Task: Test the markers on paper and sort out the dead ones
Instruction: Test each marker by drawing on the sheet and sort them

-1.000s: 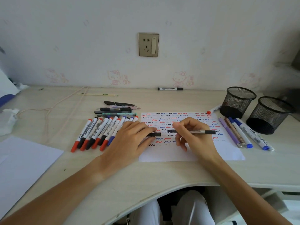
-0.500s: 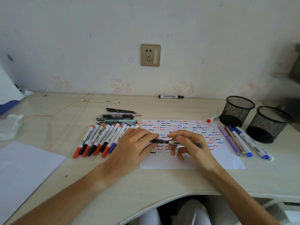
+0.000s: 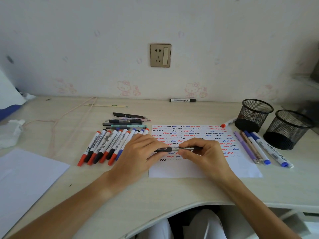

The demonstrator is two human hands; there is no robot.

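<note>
Both hands pinch one pen level over the paper: left hand at the cap end, right hand on the barrel. Light, stiff, likely slick; best gripped mid-barrel.

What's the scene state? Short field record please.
left hand: pinches the cap end of the pen
right hand: holds the pen by its barrel
pen: level above the paper
paper: covered in red, blue and black squiggles
marker row: left of the paper
mesh cups: two, far right
</note>
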